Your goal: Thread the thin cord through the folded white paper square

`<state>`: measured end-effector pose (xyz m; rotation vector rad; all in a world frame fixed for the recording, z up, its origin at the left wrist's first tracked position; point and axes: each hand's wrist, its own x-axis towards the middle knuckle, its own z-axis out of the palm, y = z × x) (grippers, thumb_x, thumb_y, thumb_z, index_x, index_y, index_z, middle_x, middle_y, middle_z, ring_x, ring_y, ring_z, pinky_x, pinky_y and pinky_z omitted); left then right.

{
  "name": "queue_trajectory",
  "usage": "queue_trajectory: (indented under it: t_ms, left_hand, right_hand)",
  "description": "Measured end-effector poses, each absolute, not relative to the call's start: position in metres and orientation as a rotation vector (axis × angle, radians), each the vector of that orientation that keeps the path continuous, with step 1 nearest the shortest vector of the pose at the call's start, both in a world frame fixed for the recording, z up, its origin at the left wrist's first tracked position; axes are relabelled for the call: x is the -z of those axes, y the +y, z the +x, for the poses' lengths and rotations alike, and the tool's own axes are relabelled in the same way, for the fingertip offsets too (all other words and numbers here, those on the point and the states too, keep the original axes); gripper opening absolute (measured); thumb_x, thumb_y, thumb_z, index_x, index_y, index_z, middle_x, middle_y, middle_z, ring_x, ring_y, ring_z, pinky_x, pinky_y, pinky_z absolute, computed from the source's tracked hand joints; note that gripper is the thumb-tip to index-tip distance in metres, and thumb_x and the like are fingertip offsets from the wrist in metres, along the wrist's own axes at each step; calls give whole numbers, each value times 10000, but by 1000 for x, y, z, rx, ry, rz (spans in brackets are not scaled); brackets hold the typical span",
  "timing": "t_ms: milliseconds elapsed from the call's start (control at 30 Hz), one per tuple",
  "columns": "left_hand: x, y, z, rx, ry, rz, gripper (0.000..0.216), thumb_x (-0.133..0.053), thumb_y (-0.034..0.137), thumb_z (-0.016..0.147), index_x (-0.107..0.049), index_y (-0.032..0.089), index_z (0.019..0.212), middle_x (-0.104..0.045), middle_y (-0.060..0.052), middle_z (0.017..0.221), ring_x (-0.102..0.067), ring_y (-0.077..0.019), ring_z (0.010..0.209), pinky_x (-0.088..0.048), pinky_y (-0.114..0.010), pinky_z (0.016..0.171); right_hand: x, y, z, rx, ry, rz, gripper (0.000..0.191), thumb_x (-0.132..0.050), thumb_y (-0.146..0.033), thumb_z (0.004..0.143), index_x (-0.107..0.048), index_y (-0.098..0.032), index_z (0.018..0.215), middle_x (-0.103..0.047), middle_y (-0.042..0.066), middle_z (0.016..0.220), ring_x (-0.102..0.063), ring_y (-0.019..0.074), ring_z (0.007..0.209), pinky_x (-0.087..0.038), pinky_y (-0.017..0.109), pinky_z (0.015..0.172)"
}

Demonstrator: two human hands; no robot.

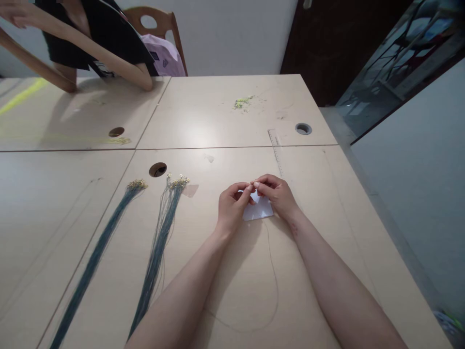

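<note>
My left hand and my right hand meet fingertip to fingertip above a small white card on the table. Both pinch closed; whatever lies between the fingertips is too small to make out. A thin cord curves across the tabletop below the card and passes toward my left forearm. Left of my hands lies a bundle of dark blue-green cords with gold-coloured metal ends. Farther left is a second such bundle, its gold ends gathered at the top.
A clear ruler lies beyond my hands. Yellow-green scraps are scattered farther back, near a grommet hole. Another hole sits beside the cords. Across the table a person leans on their elbows, near yellow strands.
</note>
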<state>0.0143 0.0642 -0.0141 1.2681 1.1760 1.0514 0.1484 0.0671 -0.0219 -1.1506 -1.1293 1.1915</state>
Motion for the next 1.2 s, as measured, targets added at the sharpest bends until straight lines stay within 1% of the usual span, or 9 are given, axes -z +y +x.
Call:
queue_trajectory:
  t_ms: [133, 333, 567, 700, 900, 1200]
  left_hand:
    - [13, 64, 14, -1052, 1163, 1288, 242, -554, 386, 773, -621, 154, 792, -600, -11, 605, -550, -107, 554, -395, -215, 539]
    - [14, 65, 14, -1052, 1187, 1304, 246, -541, 388, 779, -611, 152, 793, -594, -12, 599, -546, -106, 553, -407, -214, 543]
    - [15, 65, 13, -1078, 1233, 1340, 220, -523, 371, 791, -584, 160, 777, -579, -2, 599, -541, -103, 558, -409, -217, 557]
    - [16, 65, 13, -1094, 1249, 1343, 209, -531, 361, 782, -586, 161, 761, -561, 3, 587, -523, -103, 547, -392, -214, 539]
    - [16, 65, 12, -1091, 1243, 1403, 202, -515, 355, 794, -582, 165, 780, -537, 8, 583, -503, -99, 539, -378, -213, 521]
    - [18, 65, 12, -1121, 1289, 1480, 203, -504, 351, 804, -589, 167, 789, -545, 3, 604, -503, -102, 558, -384, -223, 560]
  right_hand:
    - [22, 67, 149, -1194, -1153, -1153, 75, -604, -274, 717, -646, -215, 698, -606, -9, 652, -485, 112, 583, -382, 246, 554]
    - [21, 67, 146, -1163, -1163, -1162, 51, -601, -250, 712, -631, -209, 712, -618, -12, 657, -514, 107, 585, -404, 240, 567]
    - [25, 68, 143, -990, -1294, -1215, 60, -596, -247, 721, -626, -206, 752, -637, 7, 694, -577, 134, 629, -440, 255, 583]
    - [25, 67, 142, -840, -1365, -1267, 77, -586, -257, 729, -640, -209, 754, -647, 17, 727, -580, 140, 639, -446, 267, 598]
    - [24, 65, 142, -721, -1430, -1266, 84, -568, -246, 745, -644, -225, 774, -644, 18, 752, -578, 147, 668, -445, 272, 618]
    - [25, 65, 142, -663, -1495, -1265, 89, -552, -241, 772, -641, -240, 780, -627, 18, 741, -556, 148, 656, -429, 278, 601]
